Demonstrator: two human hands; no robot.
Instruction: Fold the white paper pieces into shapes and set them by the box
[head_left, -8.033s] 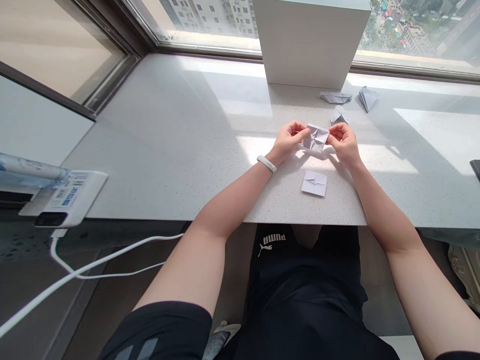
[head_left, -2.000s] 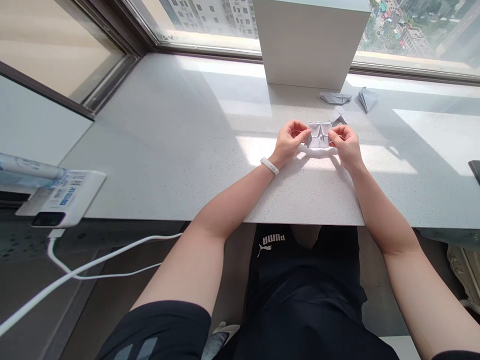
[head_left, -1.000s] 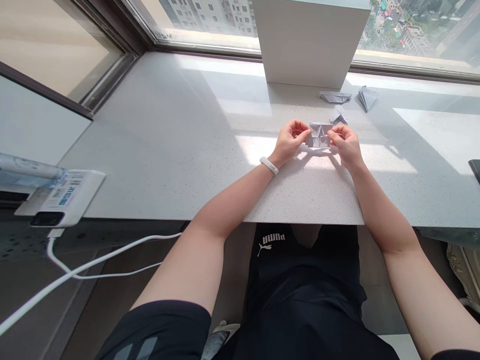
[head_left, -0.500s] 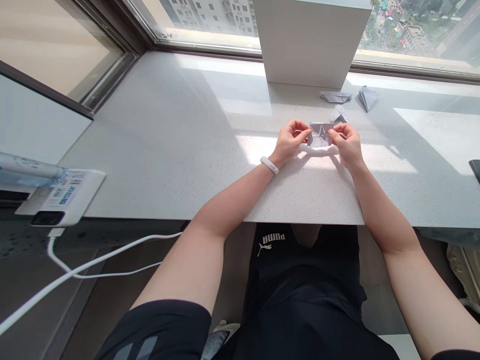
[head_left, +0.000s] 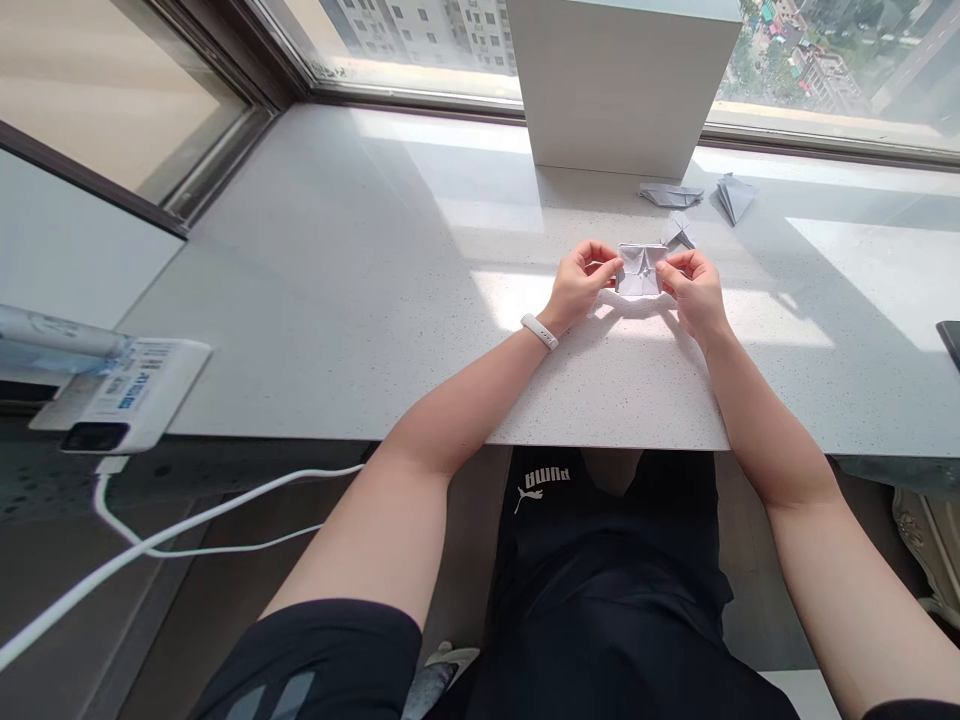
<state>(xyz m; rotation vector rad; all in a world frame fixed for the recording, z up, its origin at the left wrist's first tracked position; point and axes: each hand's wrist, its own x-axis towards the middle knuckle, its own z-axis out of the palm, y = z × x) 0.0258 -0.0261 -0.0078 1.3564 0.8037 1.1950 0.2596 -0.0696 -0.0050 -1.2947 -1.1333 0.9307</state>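
Note:
A small grey sheet of folded paper (head_left: pixel 641 272) with crossing creases is held up between my two hands, just above the white speckled counter. My left hand (head_left: pixel 586 275) pinches its left edge between thumb and fingers; a white band circles that wrist. On the opposite edge, my right hand (head_left: pixel 694 287) grips the paper the same way. Right behind it lies a peaked folded paper piece (head_left: pixel 679 230). Farther back are a flat, long folded piece (head_left: pixel 671 195) and a fan-like folded piece (head_left: pixel 737 197).
A tall white box (head_left: pixel 622 90) stands against the window behind the papers. At the left edge sits a white device (head_left: pixel 142 390) with a white cable (head_left: pixel 225 510) hanging past the counter (head_left: pixel 337 330). A dark object (head_left: pixel 951 342) shows at the far right.
The folded paper has tilted slightly between my hands, and its creased face looks brighter and more open. Both hands keep their pinch in nearly the same place.

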